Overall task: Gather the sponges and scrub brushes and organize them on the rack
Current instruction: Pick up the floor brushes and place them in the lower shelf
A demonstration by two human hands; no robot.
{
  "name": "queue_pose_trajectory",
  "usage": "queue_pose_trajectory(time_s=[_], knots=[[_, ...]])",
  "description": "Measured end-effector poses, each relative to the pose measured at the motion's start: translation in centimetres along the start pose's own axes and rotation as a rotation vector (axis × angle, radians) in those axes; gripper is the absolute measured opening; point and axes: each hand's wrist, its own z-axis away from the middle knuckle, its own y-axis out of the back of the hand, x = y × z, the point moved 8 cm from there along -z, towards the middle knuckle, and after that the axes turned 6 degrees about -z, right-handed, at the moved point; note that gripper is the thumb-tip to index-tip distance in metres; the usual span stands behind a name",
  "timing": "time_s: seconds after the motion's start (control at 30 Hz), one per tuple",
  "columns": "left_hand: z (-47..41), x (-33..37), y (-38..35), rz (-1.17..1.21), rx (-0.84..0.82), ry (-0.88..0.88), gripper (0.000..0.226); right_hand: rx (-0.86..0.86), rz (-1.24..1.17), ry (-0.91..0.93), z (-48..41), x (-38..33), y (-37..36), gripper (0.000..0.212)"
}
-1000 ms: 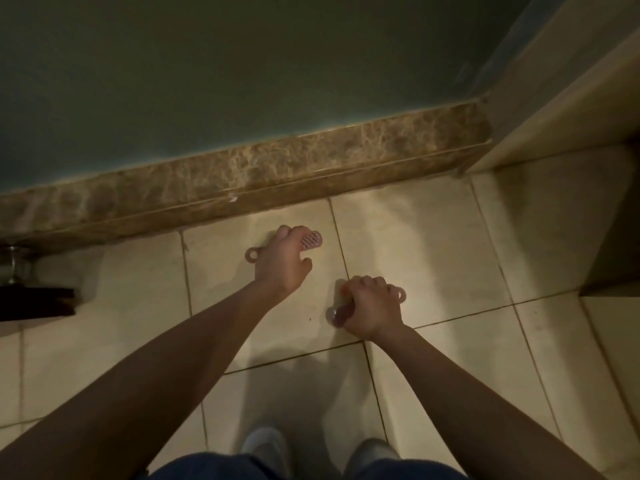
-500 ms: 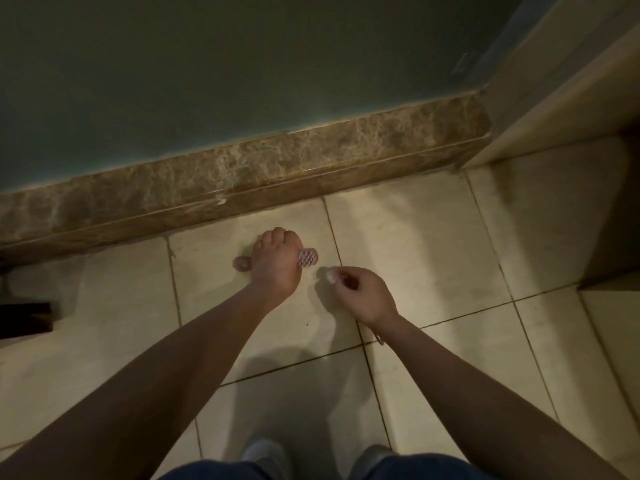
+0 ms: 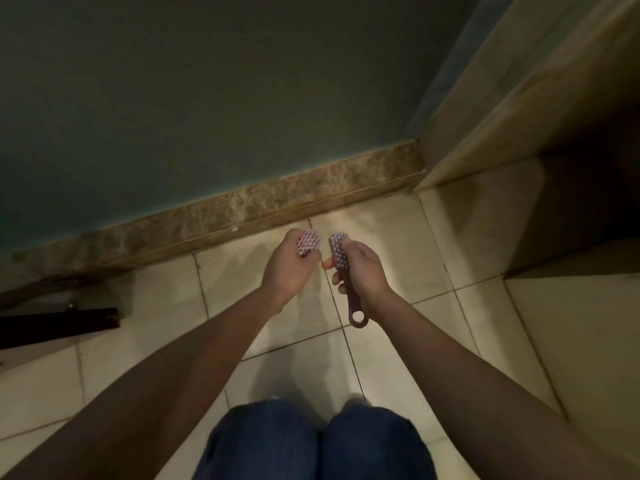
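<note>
The left grip (image 3: 289, 271) clenches a scrub brush (image 3: 308, 243), its studded head poking out past the fingers. The right grip (image 3: 367, 268) wraps the slim, ring-ended handle of a second brush (image 3: 338, 252). Both are held above glossy beige floor tiles (image 3: 450, 258), near the mottled marble skirting (image 3: 242, 209).

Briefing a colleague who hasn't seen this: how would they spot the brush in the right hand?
Below the brown marble skirting, two hands are close over the floor tiles. The right hand grips a dark reddish scrub brush. Unlike the left-hand brush, its handle shows, ending in a ring.
</note>
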Motion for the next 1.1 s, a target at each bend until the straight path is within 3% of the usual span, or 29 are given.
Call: queue_pose_trajectory(time_s=[0.3,0.57,0.77,0.97,1.1], knots=[[13.8,18.5,7.1,0.077,-0.043,0.054,0.016,0.08,-0.149,0.011,18.9,-13.9,0.9,0.028],[27.1,36.2,11.9,0.161,-0.189,0.08,0.026,0.118,-0.293,0.075,36.8,-26.9,3.1,0.032],[34.6,44.3,11.9,0.188,-0.366,0.044,0.012,0.206,-0.462,0.142,46.9,-31.8,5.3,0.03],[40.2,50.1,10.3,0.131,-0.511,-0.081,0.031,0.258,-0.612,0.22,54.4,-33.9,7.8,0.03],[44.3,53.7,8.0,0.126,-0.584,-0.164,0.023,0.285,-0.598,0.321,59.5,-35.7,10.1,0.028]])
